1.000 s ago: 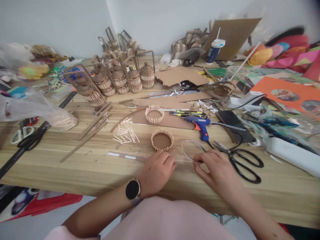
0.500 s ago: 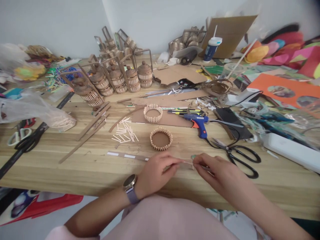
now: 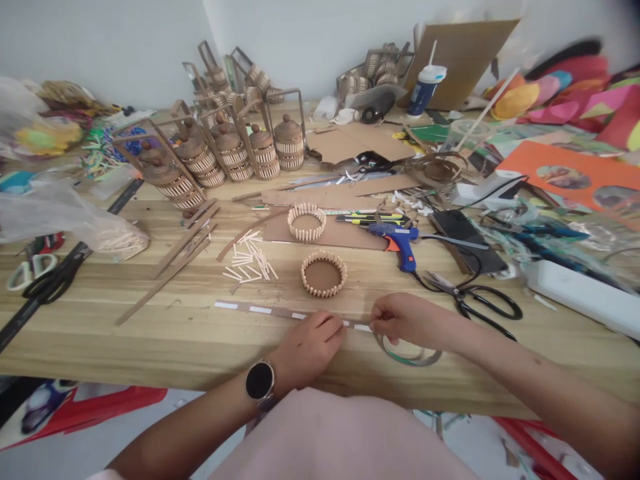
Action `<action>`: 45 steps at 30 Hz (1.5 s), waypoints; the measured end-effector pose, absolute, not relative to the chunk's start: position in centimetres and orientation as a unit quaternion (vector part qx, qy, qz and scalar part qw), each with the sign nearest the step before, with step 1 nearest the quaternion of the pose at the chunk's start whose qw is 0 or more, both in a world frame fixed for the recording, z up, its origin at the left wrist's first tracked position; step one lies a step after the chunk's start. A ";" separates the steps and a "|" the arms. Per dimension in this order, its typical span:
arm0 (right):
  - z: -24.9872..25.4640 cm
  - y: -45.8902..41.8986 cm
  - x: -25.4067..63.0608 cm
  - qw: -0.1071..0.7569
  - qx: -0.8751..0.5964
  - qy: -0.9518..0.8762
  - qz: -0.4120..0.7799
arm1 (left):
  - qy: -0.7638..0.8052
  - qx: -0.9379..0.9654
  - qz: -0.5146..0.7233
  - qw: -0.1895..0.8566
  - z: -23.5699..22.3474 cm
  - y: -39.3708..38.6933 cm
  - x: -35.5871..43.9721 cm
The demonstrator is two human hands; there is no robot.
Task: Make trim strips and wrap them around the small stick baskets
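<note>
Pinched closed, the right hand [image 3: 407,321] grips a looped pale-and-green strip [image 3: 413,362], which curls just below its fingers, near the right end of a white-patched brown strip [image 3: 283,312]. The left hand [image 3: 313,343] rests across that brown strip; whether its fingers grip it, I cannot tell. Beyond stands a stick-walled round tray [image 3: 325,292].

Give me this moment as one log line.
left hand: on strip; right hand: holding thin loop beside strip; ahead: stick rings, glue gun
</note>
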State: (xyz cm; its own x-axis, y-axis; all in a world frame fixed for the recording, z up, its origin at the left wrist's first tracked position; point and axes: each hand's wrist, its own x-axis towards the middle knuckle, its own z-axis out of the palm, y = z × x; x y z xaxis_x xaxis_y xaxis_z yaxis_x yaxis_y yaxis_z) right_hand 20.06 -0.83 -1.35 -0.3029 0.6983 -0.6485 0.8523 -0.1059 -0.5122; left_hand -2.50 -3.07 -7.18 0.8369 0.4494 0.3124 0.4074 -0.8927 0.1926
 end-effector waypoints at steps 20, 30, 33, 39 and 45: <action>-2.1 0.6 19.2 0.127 0.556 0.696 -0.435 | 0.226 0.963 0.142 0.029 -6.9 -3.2 -2.6; -1.7 0.7 18.6 0.149 0.559 0.697 -0.423 | 0.221 0.966 0.129 0.025 -6.8 -3.3 -2.5; -1.6 0.8 18.5 0.156 0.558 0.697 -0.422 | 0.220 0.965 0.139 0.019 -6.8 -3.3 -2.5; -1.6 1.1 18.5 0.168 0.555 0.698 -0.420 | 0.220 0.967 0.125 0.018 -7.0 -3.3 -2.4; -1.7 1.3 18.5 0.178 0.548 0.703 -0.416 | 0.218 0.966 0.136 0.010 -7.0 -3.2 -2.4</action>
